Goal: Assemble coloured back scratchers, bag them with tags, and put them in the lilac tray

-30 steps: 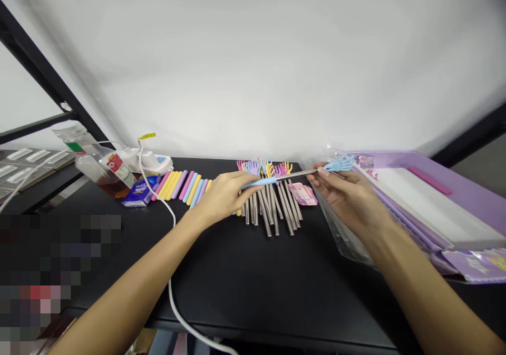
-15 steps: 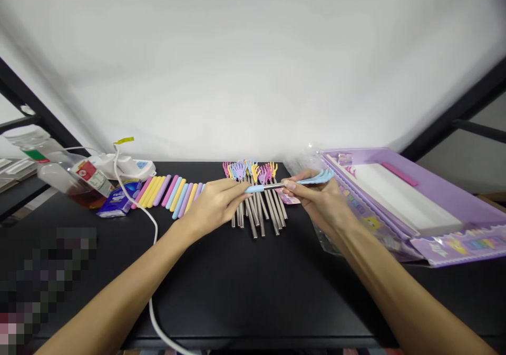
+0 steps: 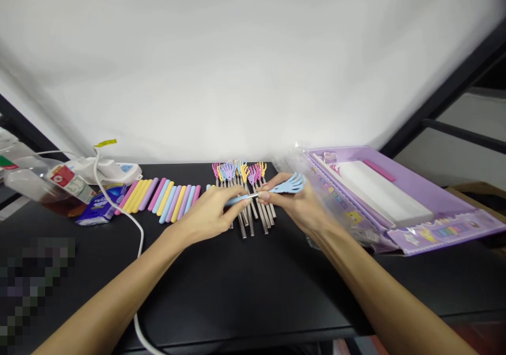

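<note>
Both hands hold one small blue back scratcher [image 3: 288, 185] with a hand-shaped claw and a telescopic metal rod. My left hand [image 3: 211, 215] pinches its blue handle end. My right hand [image 3: 294, 203] grips the rod just under the claw, and the rod looks almost fully collapsed. Beneath the hands lies a pile of similar scratchers [image 3: 247, 186] with pink, purple, yellow and blue claws and steel rods. To the left, a row of pastel handle sleeves [image 3: 164, 197] lies on the black table [image 3: 245, 281].
A purple gift box [image 3: 399, 197] with clear plastic bags sits at the right. At the left are a white power strip [image 3: 108, 169] with a cable [image 3: 138, 239], a tilted bottle [image 3: 43, 184] and a blue tissue pack [image 3: 98, 207]. A white wall stands behind.
The blue scratcher's rod has been pushed shorter, my hands coming close together. The view has turned rightward, so everything sits further left in the picture.
</note>
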`<state>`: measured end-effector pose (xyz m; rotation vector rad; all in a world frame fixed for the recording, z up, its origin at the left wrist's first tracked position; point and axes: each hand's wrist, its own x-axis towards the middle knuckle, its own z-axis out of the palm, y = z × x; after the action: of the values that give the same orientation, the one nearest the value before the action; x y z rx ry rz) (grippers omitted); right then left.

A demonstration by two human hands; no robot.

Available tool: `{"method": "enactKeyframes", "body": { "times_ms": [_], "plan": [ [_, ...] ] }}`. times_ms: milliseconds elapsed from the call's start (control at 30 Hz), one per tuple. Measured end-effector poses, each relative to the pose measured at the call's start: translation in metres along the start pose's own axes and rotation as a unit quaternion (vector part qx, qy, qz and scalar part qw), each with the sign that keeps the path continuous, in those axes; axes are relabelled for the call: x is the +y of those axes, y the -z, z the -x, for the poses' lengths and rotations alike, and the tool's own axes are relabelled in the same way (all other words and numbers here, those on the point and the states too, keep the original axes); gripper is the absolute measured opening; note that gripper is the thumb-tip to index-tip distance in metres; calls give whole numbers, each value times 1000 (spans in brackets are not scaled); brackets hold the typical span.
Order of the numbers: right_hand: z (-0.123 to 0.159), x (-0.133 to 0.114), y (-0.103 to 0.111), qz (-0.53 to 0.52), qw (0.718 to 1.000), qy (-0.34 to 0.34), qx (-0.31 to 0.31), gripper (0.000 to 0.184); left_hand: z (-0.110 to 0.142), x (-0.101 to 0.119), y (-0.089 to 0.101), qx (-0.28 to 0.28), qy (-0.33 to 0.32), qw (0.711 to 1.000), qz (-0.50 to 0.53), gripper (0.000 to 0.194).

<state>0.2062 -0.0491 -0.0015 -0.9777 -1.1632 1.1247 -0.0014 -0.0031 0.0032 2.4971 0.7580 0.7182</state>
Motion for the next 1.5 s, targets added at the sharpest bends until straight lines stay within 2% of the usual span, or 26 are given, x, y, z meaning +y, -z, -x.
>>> {"method": "enactKeyframes", "body": {
  "times_ms": [100,200,333,467,567,700,800,933,1000,1067,1100,1167,1267,1367,1500],
  "plan": [
    [-1,1,-6,0,1000,-9,-8,28,-1,-3,-3,17,-28,998,-44,28],
    [-2,1,-6,-1,999,-32,30,27,-1,-9,-5,79,-47,989,-113,24],
    [-5,-4,6,33,996,-45,72,31,-1,-19,-1,104,-69,978,-168,22],
    [-9,-7,12,-69,988,12,136,27,-3,-24,6,114,-54,971,-205,23],
    [-11,-4,4,-155,978,20,141,25,-7,-21,5,113,-64,954,-270,26],
    [-8,0,-12,-167,978,5,123,27,-12,-12,-3,138,-100,926,-336,27],
    [-7,2,-15,-174,975,10,136,26,-12,-7,-9,164,-125,927,-314,24],
    [-10,-3,1,-165,977,20,135,27,-10,-14,-5,169,-134,938,-272,25],
    [-15,-10,16,-184,959,72,202,29,-8,-24,3,163,-117,947,-252,24],
    [-19,-17,30,-212,922,128,299,33,-6,-35,11,177,-91,948,-247,21],
    [-20,-19,34,-218,911,139,322,34,-5,-39,13,182,-75,947,-256,18],
    [-21,-21,34,-224,911,128,322,34,-5,-41,15,181,-71,937,-290,17],
    [-19,-22,25,-231,927,95,280,30,-7,-36,11,177,-122,909,-357,22],
    [-16,-27,24,-228,922,116,290,29,-11,-33,11,183,-157,887,-394,26],
    [-18,-35,34,-223,911,150,314,28,-15,-34,16,202,-117,882,-410,23]
  ]
}}
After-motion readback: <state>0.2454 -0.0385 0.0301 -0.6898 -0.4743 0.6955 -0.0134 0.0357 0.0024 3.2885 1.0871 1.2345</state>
